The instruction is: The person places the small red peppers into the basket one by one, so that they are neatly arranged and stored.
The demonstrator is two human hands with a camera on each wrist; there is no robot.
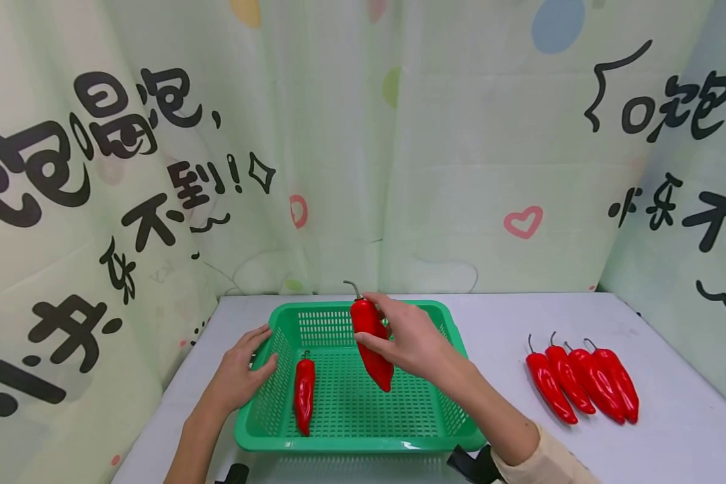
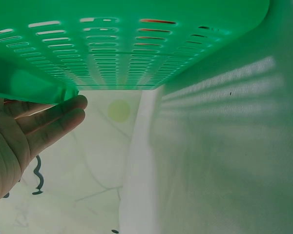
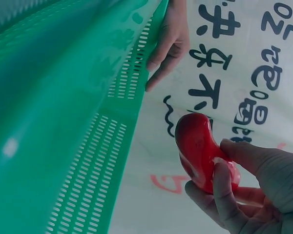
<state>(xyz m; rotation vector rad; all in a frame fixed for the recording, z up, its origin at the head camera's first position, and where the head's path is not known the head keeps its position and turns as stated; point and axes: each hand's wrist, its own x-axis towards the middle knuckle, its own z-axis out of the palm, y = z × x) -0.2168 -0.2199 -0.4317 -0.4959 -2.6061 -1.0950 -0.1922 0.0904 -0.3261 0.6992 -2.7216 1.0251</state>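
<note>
The right hand (image 1: 413, 336) pinches one pepper (image 1: 366, 319) over the basket (image 1: 363, 444), its stem (image 1: 355, 289) above the grip, its tip (image 1: 384, 383) below. The left hand (image 1: 240, 370), fingers relaxed, touches the basket. Only the head view shows the stem.

The curtain (image 1: 448, 168) carries black Chinese lettering (image 1: 148, 218), apparently including "不" and "到!", the rest hard to read.

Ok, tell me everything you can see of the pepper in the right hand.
Glossy, smooth and red, the pepper tapers to a blunt lower tip and has a thin, curved stem on top; real or artificial, I cannot tell. It tilts, stem end up, above the green basket and apart from it. The right hand pinches it mid-body, hiding part of one side.
</note>
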